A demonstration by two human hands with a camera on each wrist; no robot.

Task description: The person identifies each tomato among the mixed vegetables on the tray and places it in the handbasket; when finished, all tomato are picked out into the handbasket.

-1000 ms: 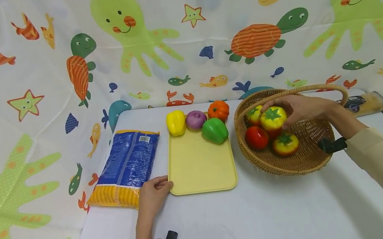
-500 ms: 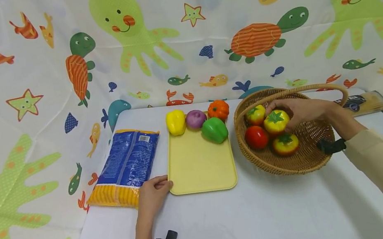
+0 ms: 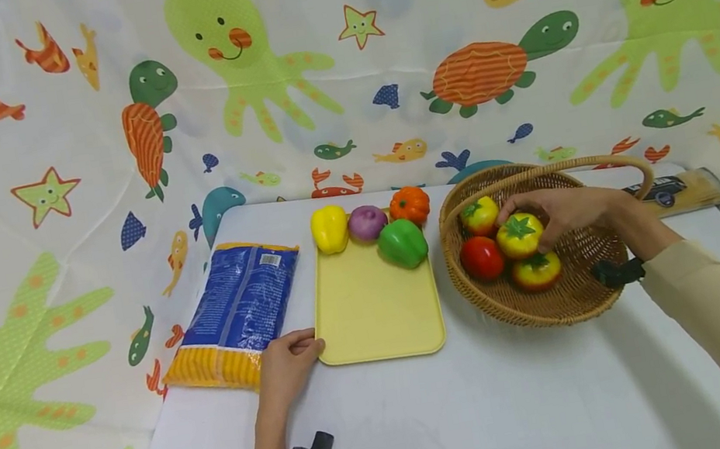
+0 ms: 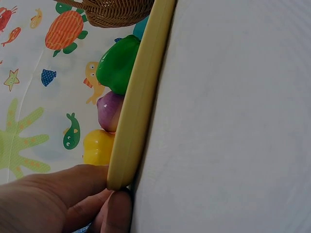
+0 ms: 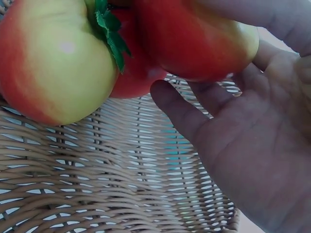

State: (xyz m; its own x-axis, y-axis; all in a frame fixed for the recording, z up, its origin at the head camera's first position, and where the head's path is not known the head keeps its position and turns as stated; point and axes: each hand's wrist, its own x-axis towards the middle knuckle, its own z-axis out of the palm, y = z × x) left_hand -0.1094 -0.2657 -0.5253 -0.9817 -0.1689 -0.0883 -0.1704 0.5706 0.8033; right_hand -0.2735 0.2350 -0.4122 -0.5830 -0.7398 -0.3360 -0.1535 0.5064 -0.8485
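My left hand (image 3: 290, 365) pinches the near left corner of a yellow tray (image 3: 378, 316), its fingertips at the rim (image 4: 131, 121) in the left wrist view. Inside a wicker basket (image 3: 584, 299), my right hand (image 3: 563, 212) holds a yellow-and-red toy tomato (image 3: 520, 234) with its fingers curled round the sides. Around that tomato lie a second yellow-red tomato (image 3: 480, 216), a red tomato (image 3: 482, 258) and another yellow-red one (image 3: 537, 272). At the tray's far end sit a yellow pepper (image 3: 330, 230), a purple onion (image 3: 368, 223), a green pepper (image 3: 403, 243) and an orange pumpkin (image 3: 410, 205).
A blue-and-yellow packet (image 3: 239, 306) lies left of the tray, close to my left hand. The basket's handle (image 3: 577, 164) arches above my right hand. Behind the basket to the right is a flat brown packet (image 3: 694, 191). A printed sea-animal cloth hangs behind.
My right hand and the tomato it holds have shifted slightly right and toward the near side within the basket. The left hand and the tray look the same.
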